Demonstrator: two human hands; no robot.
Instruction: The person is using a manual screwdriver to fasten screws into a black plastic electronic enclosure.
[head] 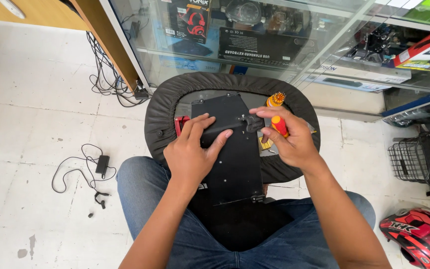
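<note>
A flat black panel (pixel 235 159), like a laptop's bottom cover, lies across a round black padded stool (pixel 160 107) and my lap. My left hand (pixel 195 147) presses flat on the panel's upper left part. My right hand (pixel 287 137) grips a red and orange screwdriver (pixel 278 124), its tip at the black hinge piece (pixel 252 122) near the panel's upper right edge. An orange bit holder (pixel 275 98) stands on the stool just above my right hand. A small red object (pixel 181 122) peeks out left of the panel.
A glass display cabinet (pixel 284 45) with boxed goods stands right behind the stool. Tangled cables (pixel 108 79) and a small charger (pixel 101 163) lie on the white tiled floor at left. A wire basket (pixel 419 154) and a red helmet (pixel 419 234) sit at right.
</note>
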